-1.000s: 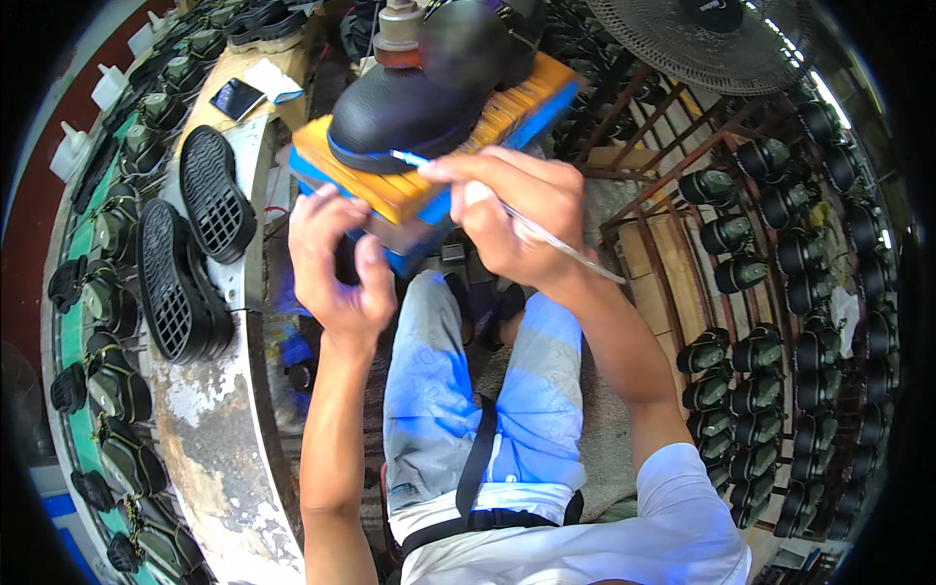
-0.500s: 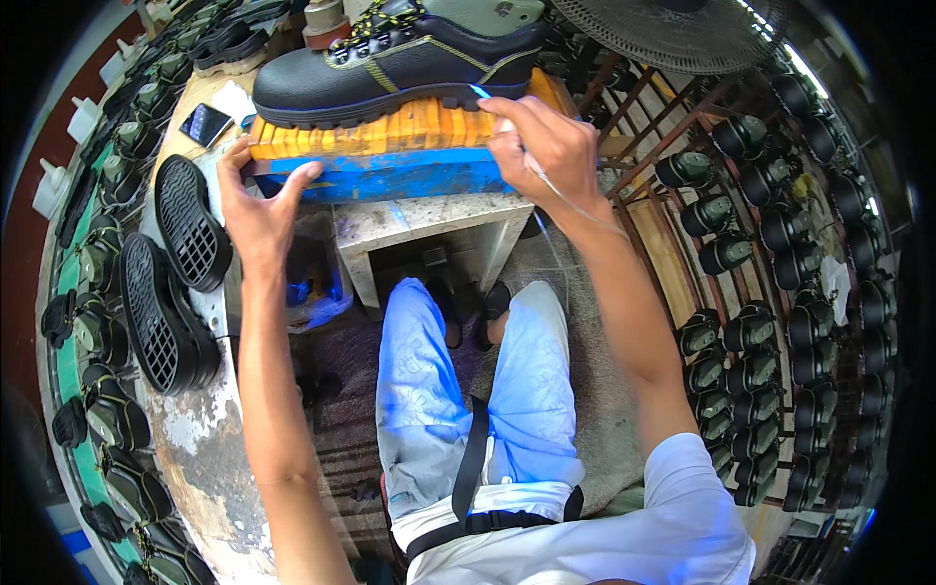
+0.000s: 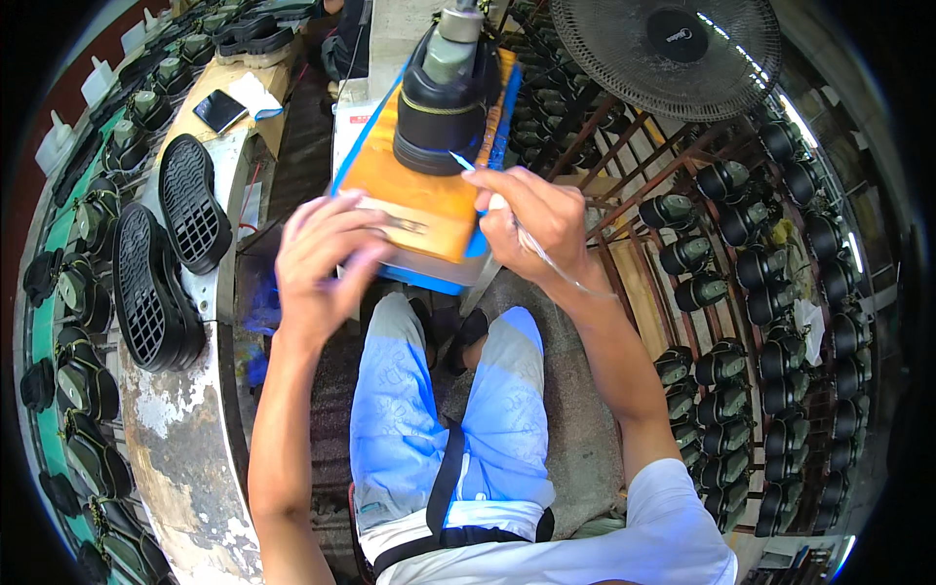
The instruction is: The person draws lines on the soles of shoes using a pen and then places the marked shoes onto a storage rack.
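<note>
A black safety shoe [image 3: 439, 115] with a grey-green collar stands heel toward me on an orange-topped block with blue sides [image 3: 414, 192]. A press pad [image 3: 460, 25] or post rises right above the shoe's opening. My right hand [image 3: 536, 219] grips a thin pen-like tool [image 3: 462, 162] with a pale blue tip, from which a thin clear line trails over the wrist. The tip is at the sole edge by the heel. My left hand [image 3: 327, 255] is slightly blurred at the block's near left corner, fingers apart, holding nothing.
On the worn bench at left lie black outsoles [image 3: 151, 292] and a phone [image 3: 220, 111] beside white paper [image 3: 255, 96]. Shoe uppers [image 3: 90, 390] line a green conveyor farther left. A fan [image 3: 673, 49] stands at the far right, above racks of shoe uppers [image 3: 760, 263].
The block and shoe have turned from side-on to heel toward me. My left hand has moved right, along with the block's corner. The pen-like tool stays at the shoe's sole edge.
</note>
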{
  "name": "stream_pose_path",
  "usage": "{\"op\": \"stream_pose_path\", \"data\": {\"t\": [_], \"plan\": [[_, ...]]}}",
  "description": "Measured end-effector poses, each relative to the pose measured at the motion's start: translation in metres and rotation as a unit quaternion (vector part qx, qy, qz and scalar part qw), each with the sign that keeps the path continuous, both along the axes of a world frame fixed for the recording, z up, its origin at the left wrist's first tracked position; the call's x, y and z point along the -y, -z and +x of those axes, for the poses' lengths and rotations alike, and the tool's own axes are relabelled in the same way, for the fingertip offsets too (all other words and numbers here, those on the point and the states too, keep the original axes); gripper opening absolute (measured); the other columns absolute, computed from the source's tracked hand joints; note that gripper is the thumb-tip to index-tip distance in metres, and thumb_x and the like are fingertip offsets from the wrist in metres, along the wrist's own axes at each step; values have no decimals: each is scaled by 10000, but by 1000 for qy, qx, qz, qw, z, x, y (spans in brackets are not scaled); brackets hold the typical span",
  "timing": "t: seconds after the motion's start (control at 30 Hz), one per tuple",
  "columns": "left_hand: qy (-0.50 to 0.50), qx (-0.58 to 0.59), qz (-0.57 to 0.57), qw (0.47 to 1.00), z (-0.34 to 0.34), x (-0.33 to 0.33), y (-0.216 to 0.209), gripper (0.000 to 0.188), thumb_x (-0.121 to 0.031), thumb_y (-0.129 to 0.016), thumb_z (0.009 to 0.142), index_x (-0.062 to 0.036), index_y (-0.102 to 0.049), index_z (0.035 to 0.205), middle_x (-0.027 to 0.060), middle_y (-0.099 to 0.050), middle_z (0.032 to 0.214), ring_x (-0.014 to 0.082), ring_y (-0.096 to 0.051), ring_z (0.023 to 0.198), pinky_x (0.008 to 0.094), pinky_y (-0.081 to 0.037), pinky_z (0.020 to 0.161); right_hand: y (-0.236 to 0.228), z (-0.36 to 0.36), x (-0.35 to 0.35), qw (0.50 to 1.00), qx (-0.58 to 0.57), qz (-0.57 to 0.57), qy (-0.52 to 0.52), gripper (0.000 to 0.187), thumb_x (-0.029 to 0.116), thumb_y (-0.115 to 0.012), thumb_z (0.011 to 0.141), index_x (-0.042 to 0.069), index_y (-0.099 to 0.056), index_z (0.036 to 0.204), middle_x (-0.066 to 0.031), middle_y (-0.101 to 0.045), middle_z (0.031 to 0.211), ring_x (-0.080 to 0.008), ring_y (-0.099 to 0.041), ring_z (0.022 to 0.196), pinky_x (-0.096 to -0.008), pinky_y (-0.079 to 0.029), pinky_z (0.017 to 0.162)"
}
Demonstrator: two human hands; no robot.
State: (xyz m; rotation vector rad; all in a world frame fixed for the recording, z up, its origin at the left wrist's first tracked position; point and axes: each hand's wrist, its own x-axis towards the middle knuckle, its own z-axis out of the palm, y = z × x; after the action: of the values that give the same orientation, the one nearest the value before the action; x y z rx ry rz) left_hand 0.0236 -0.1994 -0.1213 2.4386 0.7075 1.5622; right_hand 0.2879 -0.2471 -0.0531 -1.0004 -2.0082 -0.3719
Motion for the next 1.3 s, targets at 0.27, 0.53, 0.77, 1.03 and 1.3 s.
{"op": "stream_pose_path", "data": {"t": [0.27, 0.53, 0.77, 1.03, 1.3], "plan": [[-130, 135, -219, 957, -33, -57, 16, 576, -450, -389, 1134, -9, -681, 1364, 183, -679, 1395, 320, -570, 1386, 417, -364, 1202, 17, -16, -57, 996, -70, 50, -13, 229, 55, -645, 832, 36, -744, 1037, -120, -680, 757, -297, -676, 607, -386, -549, 564], [-179, 117, -246, 945, -17, -107, 19, 485, -385, -439, 1138, -56, -626, 1441, 186, -698, 1358, 305, -660, 1272, 383, -477, 1089, 14, -2, -47, 989, -40, 71, 122, 270, 54, -669, 791, 62, -752, 1048, -94, -680, 769, -299, -674, 604, -392, -543, 560], [-128, 89, -199, 967, -26, -146, 30, 502, -351, -402, 1153, 10, -634, 1413, 172, -693, 1363, 233, -638, 1262, 342, -444, 1105, 5, 55, -7, 980, -46, 52, 189, 251, 28, -641, 825, 39, -773, 1038, -147, -745, 859, -307, -717, 677, -370, -564, 606], [-26, 228, -365, 902, -35, -194, 40, 416, -237, -433, 1150, -39, -586, 1483, 133, -619, 1457, 205, -555, 1347, 317, -384, 1152, -41, 85, 37, 977, -73, 71, 187, 239, 47, -578, 893, -10, -790, 986, -126, -722, 762, -178, -686, 626, -284, -540, 602], [-159, 286, -288, 900, 30, -33, 38, 381, -116, -481, 1085, 21, -615, 1414, 119, -656, 1300, 165, -583, 1153, 308, -418, 991, -9, 55, 50, 889, -378, -258, 21, 397, 125, -485, 1010, 42, -642, 1365, -104, -704, 692, -163, -665, 606, -327, -553, 619]]}}
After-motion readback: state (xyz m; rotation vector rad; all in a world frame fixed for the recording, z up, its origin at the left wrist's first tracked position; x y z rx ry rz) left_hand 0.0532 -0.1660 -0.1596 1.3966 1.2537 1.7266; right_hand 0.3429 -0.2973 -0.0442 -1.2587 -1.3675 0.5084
